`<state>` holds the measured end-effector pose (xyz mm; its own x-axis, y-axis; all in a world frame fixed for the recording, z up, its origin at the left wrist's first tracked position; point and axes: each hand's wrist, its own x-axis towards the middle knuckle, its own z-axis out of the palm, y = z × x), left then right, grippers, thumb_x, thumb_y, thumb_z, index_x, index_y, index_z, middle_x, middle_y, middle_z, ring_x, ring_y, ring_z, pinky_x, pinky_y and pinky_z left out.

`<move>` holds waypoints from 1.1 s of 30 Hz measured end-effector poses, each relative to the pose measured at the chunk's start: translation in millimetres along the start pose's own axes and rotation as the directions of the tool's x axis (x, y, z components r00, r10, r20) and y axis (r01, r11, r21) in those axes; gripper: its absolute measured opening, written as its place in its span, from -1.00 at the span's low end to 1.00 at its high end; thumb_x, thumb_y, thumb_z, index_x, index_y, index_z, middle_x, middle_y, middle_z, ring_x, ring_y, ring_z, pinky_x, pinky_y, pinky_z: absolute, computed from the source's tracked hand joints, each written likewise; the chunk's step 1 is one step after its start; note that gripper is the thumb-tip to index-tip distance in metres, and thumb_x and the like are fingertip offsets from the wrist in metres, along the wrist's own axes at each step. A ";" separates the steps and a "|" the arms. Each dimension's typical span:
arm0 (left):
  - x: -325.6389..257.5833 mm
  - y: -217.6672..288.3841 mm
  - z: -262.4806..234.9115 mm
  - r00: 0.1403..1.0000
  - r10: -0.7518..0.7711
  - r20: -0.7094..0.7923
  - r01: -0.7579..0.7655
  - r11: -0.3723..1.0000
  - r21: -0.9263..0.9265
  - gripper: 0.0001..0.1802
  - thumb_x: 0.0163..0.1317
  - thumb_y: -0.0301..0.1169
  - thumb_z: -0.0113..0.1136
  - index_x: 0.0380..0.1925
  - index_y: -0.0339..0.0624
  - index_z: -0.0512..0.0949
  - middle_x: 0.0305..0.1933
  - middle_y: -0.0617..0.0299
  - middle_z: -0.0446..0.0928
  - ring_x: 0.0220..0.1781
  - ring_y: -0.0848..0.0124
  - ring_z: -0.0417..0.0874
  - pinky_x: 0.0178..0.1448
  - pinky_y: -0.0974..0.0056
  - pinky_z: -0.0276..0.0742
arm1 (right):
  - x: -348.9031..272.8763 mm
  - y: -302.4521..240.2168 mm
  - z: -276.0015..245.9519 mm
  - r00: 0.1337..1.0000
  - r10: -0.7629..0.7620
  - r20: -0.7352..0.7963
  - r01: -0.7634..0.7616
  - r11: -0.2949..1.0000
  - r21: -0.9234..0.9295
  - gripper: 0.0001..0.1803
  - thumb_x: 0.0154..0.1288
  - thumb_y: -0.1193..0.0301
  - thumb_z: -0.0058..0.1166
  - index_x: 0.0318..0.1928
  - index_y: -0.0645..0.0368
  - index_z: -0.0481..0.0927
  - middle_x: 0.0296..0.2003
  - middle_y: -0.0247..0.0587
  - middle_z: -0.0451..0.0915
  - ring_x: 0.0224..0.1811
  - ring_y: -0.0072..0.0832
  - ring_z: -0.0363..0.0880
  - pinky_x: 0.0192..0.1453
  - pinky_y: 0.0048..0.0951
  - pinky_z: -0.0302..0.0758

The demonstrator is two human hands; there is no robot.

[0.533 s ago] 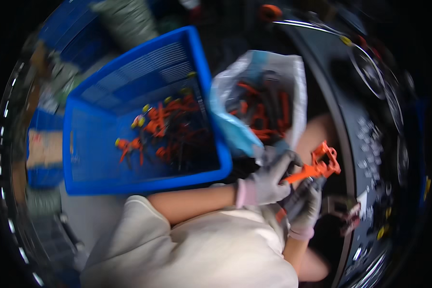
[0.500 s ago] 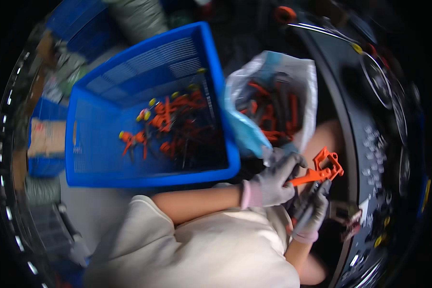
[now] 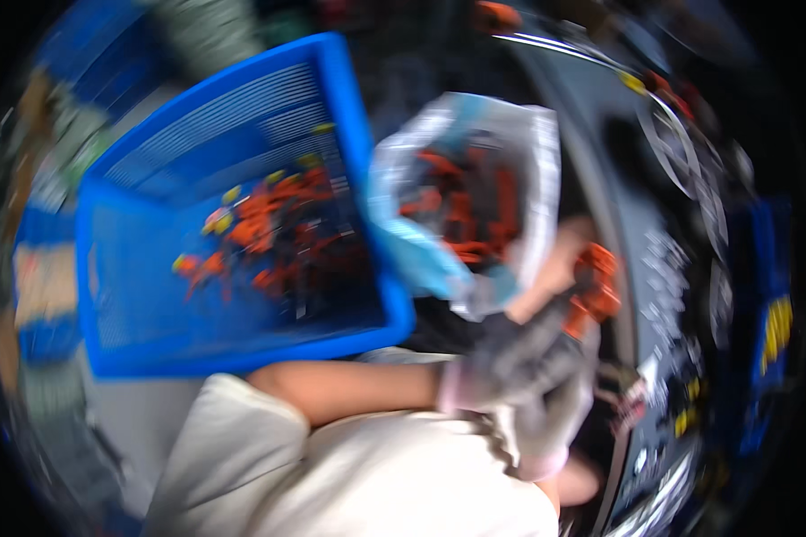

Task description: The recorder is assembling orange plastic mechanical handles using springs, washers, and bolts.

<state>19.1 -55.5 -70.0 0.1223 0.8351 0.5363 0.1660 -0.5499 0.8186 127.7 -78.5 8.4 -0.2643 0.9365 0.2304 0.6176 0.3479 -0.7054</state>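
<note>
My left hand [image 3: 515, 362], in a grey glove with a pink cuff, is closed at the lower end of an orange plastic part [image 3: 595, 286]. Motion blurs this part, which points up and away, past the fingertips. My right hand [image 3: 551, 416], gloved alike, is curled just below and partly behind the left one; whatever lies in its fingers is hidden. Beyond both hands stands an open white and light-blue bag [image 3: 390, 228], holding orange and dark grey parts [image 3: 461, 219].
A large blue plastic crate [image 3: 233, 349] at the left holds a heap of orange, black and yellow-tipped pieces [image 3: 255, 224]. Along the right runs a dark table [image 3: 636, 268] with small scattered bits and clear wire-like loops. Cartons and sacks stand at the far left.
My hands have come together; the left now overlaps the right. The orange part has turned more upright and shifted slightly left. The dark bar in my right hand is no longer visible. The whole view has shifted.
</note>
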 end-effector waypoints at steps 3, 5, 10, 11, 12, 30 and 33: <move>44.1 20.8 -26.3 0.837 -0.422 0.348 0.462 0.208 -0.862 -0.65 0.47 -0.37 -0.09 0.22 -0.12 0.30 0.04 0.03 0.47 -0.05 0.25 0.60 0.12 0.15 0.52 | 18.6 -3.0 -41.8 0.918 0.152 0.367 -0.245 0.943 0.224 -0.27 0.16 0.47 0.19 0.34 0.39 0.25 -0.13 0.12 0.54 -0.27 -0.24 0.63 -0.11 -0.35 0.55; 48.4 21.2 -35.5 0.747 -0.501 0.438 0.541 0.074 -0.838 -0.51 0.43 -0.48 -0.11 0.34 -0.03 0.14 0.23 0.11 0.31 -0.10 0.30 0.59 0.08 0.13 0.55 | 30.9 22.4 -103.6 0.866 -0.013 0.500 -0.176 0.928 0.328 -0.52 0.21 0.47 0.15 0.16 0.34 0.50 -0.34 0.00 0.59 -0.36 -0.40 0.60 -0.20 -0.39 0.53; 55.7 6.0 -21.7 0.650 -0.564 0.510 0.579 -0.067 -0.812 -0.43 0.30 -0.52 0.06 0.29 0.08 0.23 0.25 0.06 0.31 -0.20 0.21 0.67 -0.14 0.13 0.68 | 53.5 147.6 -193.8 0.846 0.307 -0.436 -0.457 0.838 -0.297 -0.78 0.30 0.35 0.05 -0.21 0.24 0.65 -0.35 -0.10 0.62 -0.29 -0.34 0.60 -0.11 -0.34 0.51; 60.6 1.0 -14.4 0.633 -0.543 0.552 0.607 -0.093 -0.789 -0.43 0.27 -0.48 0.09 0.28 0.05 0.23 0.22 0.00 0.34 -0.32 0.20 0.68 -0.31 0.19 0.68 | 52.6 170.4 -204.7 0.882 0.301 -0.362 -0.451 0.761 -0.466 -0.76 0.30 0.31 0.06 -0.19 0.21 0.66 -0.30 -0.08 0.63 -0.21 -0.23 0.62 -0.04 -0.27 0.51; 63.8 -3.3 -9.4 0.621 -0.531 0.576 0.623 -0.112 -0.774 -0.43 0.25 -0.45 0.11 0.27 0.03 0.24 0.20 -0.05 0.37 -0.44 0.19 0.69 -0.49 0.25 0.68 | 59.6 176.0 -208.1 0.856 0.381 -0.349 -0.516 0.669 -0.535 -0.74 0.29 0.27 0.07 -0.19 0.18 0.67 -0.24 -0.07 0.62 -0.14 -0.17 0.60 0.01 -0.21 0.50; 108.7 16.7 50.3 0.612 -0.409 0.677 0.789 0.263 -0.555 -0.48 0.37 -0.15 0.04 0.20 -0.18 0.23 0.06 -0.02 0.35 -0.43 0.37 0.69 -0.41 0.41 0.71 | 60.5 198.7 -197.6 0.911 0.267 -0.315 -0.388 0.815 -0.430 -0.80 0.16 0.32 0.12 -0.25 0.10 0.68 -0.17 -0.18 0.60 0.04 -0.22 0.47 0.19 -0.17 0.35; 101.3 15.9 50.9 0.611 -0.409 0.678 0.790 0.261 -0.555 -0.50 0.36 -0.18 0.04 0.19 -0.17 0.24 0.04 0.01 0.36 -0.44 0.38 0.69 -0.43 0.41 0.70 | 69.4 204.6 -194.7 0.922 0.265 -0.283 -0.356 0.868 -0.346 -0.74 0.18 0.25 0.09 -0.21 0.10 0.70 -0.17 -0.15 0.62 0.03 -0.20 0.48 0.20 -0.17 0.36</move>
<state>84.0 19.8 -13.2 0.6699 0.7279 -0.1463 -0.4030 0.5220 0.7517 379.9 66.3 10.6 0.1296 0.9679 0.2153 0.8866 -0.0159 -0.4623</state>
